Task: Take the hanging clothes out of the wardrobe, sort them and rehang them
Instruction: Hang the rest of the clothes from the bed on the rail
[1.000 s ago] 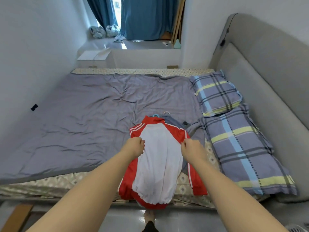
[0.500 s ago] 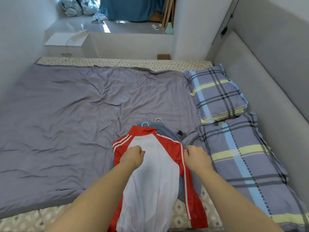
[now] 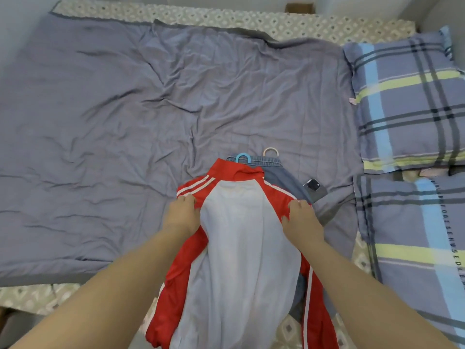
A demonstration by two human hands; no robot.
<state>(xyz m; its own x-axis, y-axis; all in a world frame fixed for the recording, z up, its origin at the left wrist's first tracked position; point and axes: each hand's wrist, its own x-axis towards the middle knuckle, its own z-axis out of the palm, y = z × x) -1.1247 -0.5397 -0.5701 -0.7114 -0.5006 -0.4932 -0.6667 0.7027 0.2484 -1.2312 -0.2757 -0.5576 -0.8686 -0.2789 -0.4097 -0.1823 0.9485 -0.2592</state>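
While the jacket [image 3: 241, 238] lies on the quilt [image 3: 125, 117], left hand [image 3: 182, 215] and right hand [image 3: 302, 220] each clutch its shoulders.

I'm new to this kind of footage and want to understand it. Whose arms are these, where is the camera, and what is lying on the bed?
There is no machine here. A person wears a wide-angle camera on the head, so this single view looks forward and down along their own bare arms. The left hand and the right hand each grip a shoulder of a red and white jacket. The jacket lies on a grey quilt spread over the bed. Under it lies a denim garment. A blue hanger hook and a pale hanger hook stick out beyond that. What looks like a phone lies just right of the jacket. At the right side are the far plaid pillow and the near plaid pillow.
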